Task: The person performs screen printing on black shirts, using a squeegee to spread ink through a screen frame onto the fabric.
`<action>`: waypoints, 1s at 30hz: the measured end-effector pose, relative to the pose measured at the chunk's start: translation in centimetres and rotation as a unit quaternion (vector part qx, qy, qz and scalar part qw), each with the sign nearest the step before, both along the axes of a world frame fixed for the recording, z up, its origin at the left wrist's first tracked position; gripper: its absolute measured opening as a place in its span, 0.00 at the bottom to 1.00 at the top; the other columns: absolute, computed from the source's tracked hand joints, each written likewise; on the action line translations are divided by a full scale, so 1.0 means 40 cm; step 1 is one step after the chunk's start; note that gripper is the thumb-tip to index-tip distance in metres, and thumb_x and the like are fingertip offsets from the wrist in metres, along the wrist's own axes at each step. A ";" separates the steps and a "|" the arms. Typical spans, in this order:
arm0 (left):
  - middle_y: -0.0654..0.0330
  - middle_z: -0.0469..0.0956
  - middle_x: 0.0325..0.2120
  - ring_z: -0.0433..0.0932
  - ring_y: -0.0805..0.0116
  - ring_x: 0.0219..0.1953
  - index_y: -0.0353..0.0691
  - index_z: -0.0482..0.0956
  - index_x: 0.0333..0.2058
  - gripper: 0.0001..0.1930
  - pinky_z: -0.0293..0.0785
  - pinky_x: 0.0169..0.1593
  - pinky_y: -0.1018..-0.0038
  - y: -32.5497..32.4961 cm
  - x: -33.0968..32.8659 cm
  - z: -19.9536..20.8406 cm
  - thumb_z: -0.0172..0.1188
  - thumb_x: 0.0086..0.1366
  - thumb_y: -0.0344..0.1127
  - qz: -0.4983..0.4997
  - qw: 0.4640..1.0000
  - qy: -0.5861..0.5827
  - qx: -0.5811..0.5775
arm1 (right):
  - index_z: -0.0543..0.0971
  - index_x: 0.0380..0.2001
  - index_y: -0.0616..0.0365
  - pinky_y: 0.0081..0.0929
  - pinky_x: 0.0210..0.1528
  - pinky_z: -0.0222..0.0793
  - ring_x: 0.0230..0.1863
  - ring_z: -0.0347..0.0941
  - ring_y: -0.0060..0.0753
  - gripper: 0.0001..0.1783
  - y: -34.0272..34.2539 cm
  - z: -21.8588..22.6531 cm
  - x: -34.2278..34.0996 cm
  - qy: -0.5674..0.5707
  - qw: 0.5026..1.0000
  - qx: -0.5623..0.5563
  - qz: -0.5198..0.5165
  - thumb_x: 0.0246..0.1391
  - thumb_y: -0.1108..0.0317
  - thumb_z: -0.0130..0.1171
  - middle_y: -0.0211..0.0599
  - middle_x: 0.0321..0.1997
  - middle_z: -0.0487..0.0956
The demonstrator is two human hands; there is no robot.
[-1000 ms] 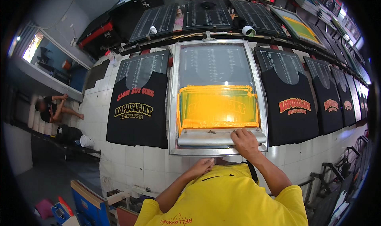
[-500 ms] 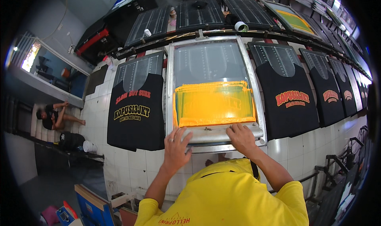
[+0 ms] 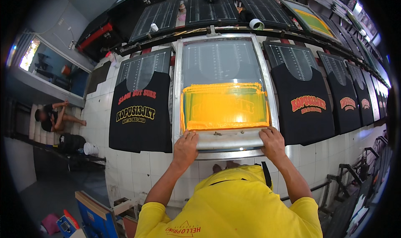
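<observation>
A metal squeegee [image 3: 229, 140] lies across the near part of a metal-framed printing screen [image 3: 178, 81]. My left hand [image 3: 186, 147] is closed round its left end, while my right hand [image 3: 273, 143] grips the right end. Just beyond the squeegee, orange-yellow ink [image 3: 225, 106] covers the lower half of the mesh, with a thicker orange ridge along its edges. Faint lettering shows through the ink. The upper mesh is translucent, and a board with white ruled marks can be seen through it. My fingertips are partly hidden behind the squeegee.
Black printed shirts lie on boards to the left [image 3: 140, 112] and right [image 3: 304, 106], with more further right. Behind a rail stand dark boards [image 3: 211, 8], a white tub [image 3: 256, 24] and another inked screen [image 3: 309, 18]. A person [image 3: 56, 117] sits at the far left.
My right hand has slid to the right end of the squeegee. My left hand, earlier loose with fingers spread, has closed on the left end.
</observation>
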State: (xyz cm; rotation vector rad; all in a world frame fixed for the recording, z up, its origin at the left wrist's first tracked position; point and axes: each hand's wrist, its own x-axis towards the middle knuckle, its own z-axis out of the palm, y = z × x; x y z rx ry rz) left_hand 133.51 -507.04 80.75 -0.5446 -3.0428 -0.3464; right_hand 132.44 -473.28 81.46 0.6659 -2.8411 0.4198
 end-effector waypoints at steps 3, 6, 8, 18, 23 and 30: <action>0.52 0.76 0.46 0.74 0.55 0.50 0.35 0.75 0.42 0.25 0.74 0.47 0.68 -0.007 0.019 -0.016 0.63 0.38 0.23 0.008 0.999 0.047 -0.012 | 0.74 0.32 0.62 0.37 0.44 0.71 0.45 0.72 0.48 0.17 -0.003 -0.017 0.018 -0.003 1.000 -0.003 0.004 0.31 0.77 0.59 0.43 0.40 0.75; 0.53 0.77 0.44 0.76 0.55 0.48 0.36 0.75 0.42 0.25 0.75 0.44 0.68 -0.024 0.006 -0.087 0.62 0.38 0.22 -0.001 0.994 0.113 -0.016 | 0.74 0.33 0.64 0.35 0.43 0.72 0.43 0.73 0.47 0.14 0.005 -0.059 0.004 0.044 0.999 0.015 0.020 0.37 0.77 0.55 0.45 0.39 0.75; 0.53 0.77 0.44 0.77 0.56 0.47 0.36 0.76 0.42 0.25 0.75 0.43 0.68 -0.027 -0.032 -0.093 0.62 0.38 0.22 -0.005 0.990 0.143 -0.020 | 0.74 0.33 0.65 0.34 0.43 0.73 0.42 0.73 0.46 0.13 0.001 -0.064 -0.034 0.083 0.996 0.030 0.031 0.39 0.76 0.53 0.46 0.38 0.75; 0.54 0.78 0.32 0.78 0.56 0.36 0.36 0.76 0.34 0.14 0.75 0.40 0.67 -0.045 -0.379 -0.044 0.58 0.45 0.23 -0.023 0.995 0.098 0.012 | 0.73 0.27 0.59 0.36 0.37 0.74 0.38 0.74 0.43 0.10 -0.010 -0.072 -0.378 0.012 0.999 0.047 0.006 0.35 0.76 0.57 0.39 0.32 0.76; 0.54 0.78 0.33 0.77 0.56 0.36 0.37 0.75 0.33 0.11 0.75 0.39 0.65 -0.053 -0.357 -0.016 0.56 0.47 0.23 -0.021 0.997 0.071 0.017 | 0.74 0.27 0.59 0.37 0.38 0.72 0.37 0.73 0.43 0.10 -0.013 -0.030 -0.345 0.010 1.000 0.007 0.010 0.35 0.78 0.58 0.39 0.31 0.76; 0.54 0.79 0.39 0.77 0.56 0.44 0.35 0.77 0.38 0.12 0.76 0.41 0.67 -0.039 -0.066 -0.020 0.54 0.53 0.24 -0.016 0.993 0.116 0.001 | 0.74 0.35 0.62 0.34 0.40 0.72 0.41 0.72 0.43 0.21 -0.009 -0.006 -0.068 -0.010 1.000 -0.014 0.025 0.29 0.80 0.58 0.42 0.37 0.75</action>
